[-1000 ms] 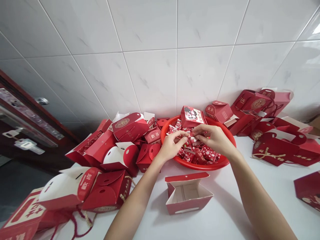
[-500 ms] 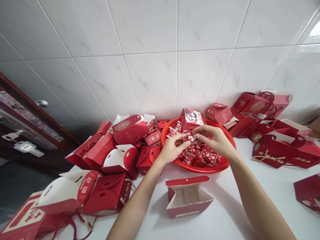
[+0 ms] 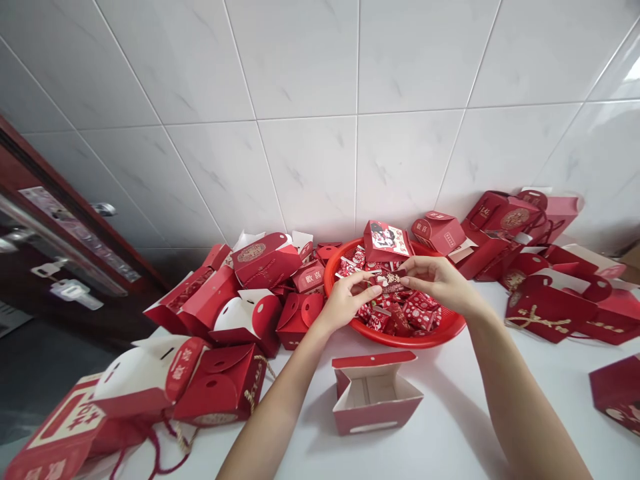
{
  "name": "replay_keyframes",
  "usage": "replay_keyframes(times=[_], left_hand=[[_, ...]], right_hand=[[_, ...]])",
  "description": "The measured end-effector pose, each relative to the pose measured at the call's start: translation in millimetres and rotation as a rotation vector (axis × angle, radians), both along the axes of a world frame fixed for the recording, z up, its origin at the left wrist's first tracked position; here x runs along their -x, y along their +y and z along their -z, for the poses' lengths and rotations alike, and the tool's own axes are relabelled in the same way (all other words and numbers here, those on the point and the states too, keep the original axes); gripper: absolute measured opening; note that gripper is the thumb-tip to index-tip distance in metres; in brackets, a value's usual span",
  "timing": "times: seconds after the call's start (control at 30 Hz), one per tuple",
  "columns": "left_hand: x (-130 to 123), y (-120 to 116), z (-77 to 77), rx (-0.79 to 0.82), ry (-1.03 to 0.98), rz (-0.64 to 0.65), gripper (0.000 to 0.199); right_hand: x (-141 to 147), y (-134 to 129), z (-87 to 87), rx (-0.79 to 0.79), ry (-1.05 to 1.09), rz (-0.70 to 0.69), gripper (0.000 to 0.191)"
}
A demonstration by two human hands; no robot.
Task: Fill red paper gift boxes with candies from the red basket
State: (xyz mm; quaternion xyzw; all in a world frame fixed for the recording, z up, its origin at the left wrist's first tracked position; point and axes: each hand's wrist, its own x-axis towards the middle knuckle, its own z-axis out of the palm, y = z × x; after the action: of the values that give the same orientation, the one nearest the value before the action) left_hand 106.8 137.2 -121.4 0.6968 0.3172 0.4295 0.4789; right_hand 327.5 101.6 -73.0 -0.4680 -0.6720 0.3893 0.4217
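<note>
Between the fingertips of both hands, above the red plastic basket [image 3: 453, 327], is a dark red wrapped candy [image 3: 389, 281] with pale lettering. My left hand [image 3: 347, 297] pinches its left end. At the right end, my right hand [image 3: 434, 283] pinches it with thumb and fingers. Below them the basket holds many red-and-white wrapped candies [image 3: 420, 312]. A small red box [image 3: 386, 241] with a printed picture rests at the basket's back edge. In front of the basket an open red paper box [image 3: 376, 400] stands on the white table, its inside showing.
Red gift boxes [image 3: 267, 260], some open-topped, crowd the left side, with cords trailing from the nearest. More red boxes [image 3: 545, 303] stand on the right, one [image 3: 617, 393] at the edge. A tiled wall [image 3: 310, 173] rises behind; a dark door with keys [image 3: 75, 291] is at left.
The wrapped candy now shows face-on, stretched between both hands, where before it was mostly covered by fingers. My right hand has shifted slightly right. The view has tilted a little.
</note>
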Motion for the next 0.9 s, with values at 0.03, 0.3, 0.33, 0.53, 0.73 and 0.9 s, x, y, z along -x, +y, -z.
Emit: replay_keyframes(times=[0.03, 0.3, 0.33, 0.53, 0.73, 0.9], left_hand=[[0, -1, -0.5, 0.002, 0.0, 0.0, 0.044], [0, -4, -4.2, 0.012, -0.059, 0.054, 0.041], [1, -4, -4.7, 0.009, -0.064, 0.055, 0.042], [4, -5, -9.5, -0.025, -0.055, 0.064, 0.043], [2, -5, -11.1, -0.103, 0.027, 0.036, 0.046], [2, -7, -7.3, -0.126, 0.062, 0.016, 0.041]], right_hand=[[1, 0, -0.2, 0.007, 0.0, -0.014, 0.032], [11, -3, -0.1, 0.037, 0.0, -0.126, 0.042], [11, -3, 0.0, 0.053, 0.031, -0.136, 0.043], [13, -1, -0.4, 0.113, 0.154, -0.163, 0.04], [10, -1, 1.6, 0.114, 0.088, -0.135, 0.041], [6, -4, 0.3, 0.092, -0.006, -0.141, 0.04]])
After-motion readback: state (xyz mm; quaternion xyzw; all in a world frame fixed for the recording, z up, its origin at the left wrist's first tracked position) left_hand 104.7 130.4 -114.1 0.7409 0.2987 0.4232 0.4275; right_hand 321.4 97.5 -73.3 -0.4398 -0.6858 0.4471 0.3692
